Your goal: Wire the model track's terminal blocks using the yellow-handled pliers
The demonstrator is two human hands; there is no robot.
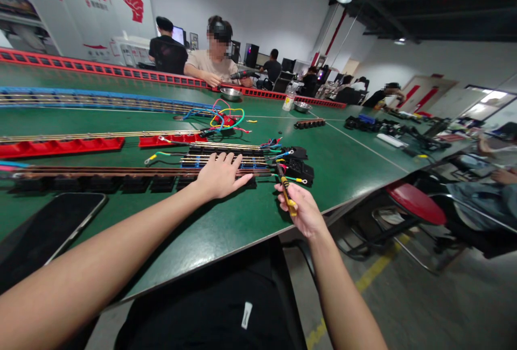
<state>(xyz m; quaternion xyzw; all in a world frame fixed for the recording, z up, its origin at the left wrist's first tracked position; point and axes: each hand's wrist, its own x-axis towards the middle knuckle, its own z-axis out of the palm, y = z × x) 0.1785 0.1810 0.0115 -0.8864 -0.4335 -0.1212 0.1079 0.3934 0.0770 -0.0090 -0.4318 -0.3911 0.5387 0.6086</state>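
Observation:
My left hand lies flat, fingers spread, on the black and blue track assembly with its metal rails. Held in my right hand is a yellow and black screwdriver-like tool, its tip pointing up toward the right end of the assembly. Black connector blocks sit there, with short coloured wires. A green wire with a ring terminal comes out near the tool tip. Another green wire sticks out on the left. What the tool tip touches cannot be made out.
A black phone lies at the left front of the green table. Behind are red track pieces, a blue track and a bundle of coloured wires. Across the table a person holds a power tool near a metal bowl.

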